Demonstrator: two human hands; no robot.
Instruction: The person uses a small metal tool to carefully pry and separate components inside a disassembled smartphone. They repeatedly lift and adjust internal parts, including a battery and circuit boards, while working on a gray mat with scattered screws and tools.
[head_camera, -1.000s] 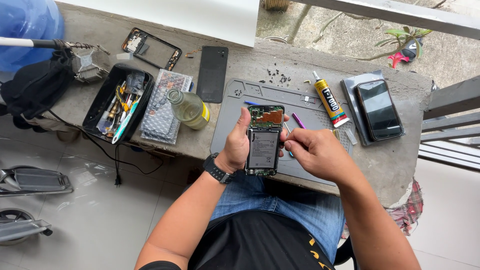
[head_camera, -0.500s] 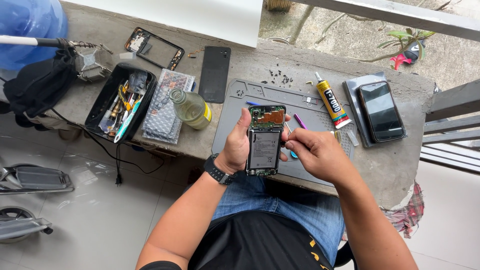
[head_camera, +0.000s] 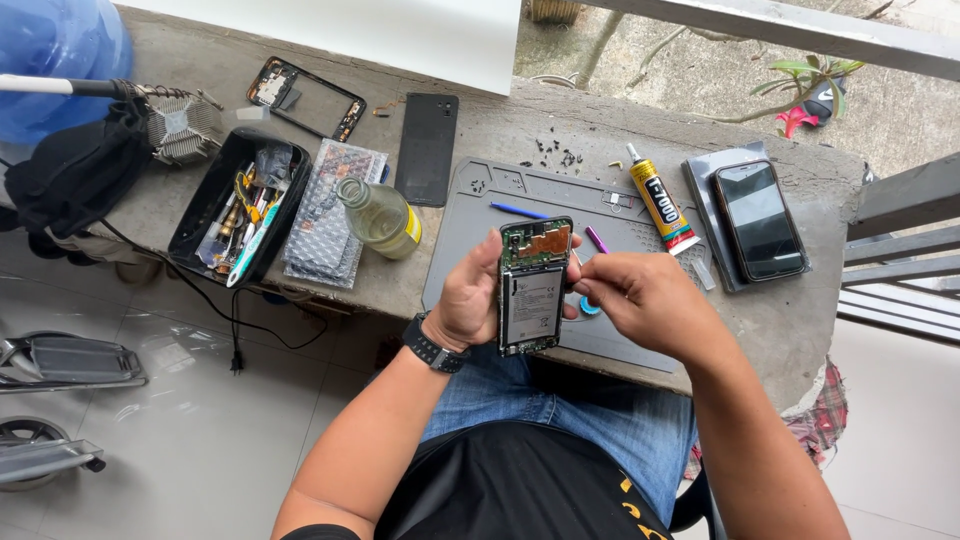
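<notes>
Opened phone (head_camera: 532, 288), back cover off with board and battery exposed, is held upright over the grey work mat (head_camera: 500, 190) in the head view. It is clamped along its edge by the left hand (head_camera: 470, 300). The right hand (head_camera: 640, 295) is pinched together at the phone's right side. Removed screws (head_camera: 556, 155) lie scattered beyond the mat, a glue tube (head_camera: 660, 205) beside it; disassembly appears well advanced, reassembly not yet done.
</notes>
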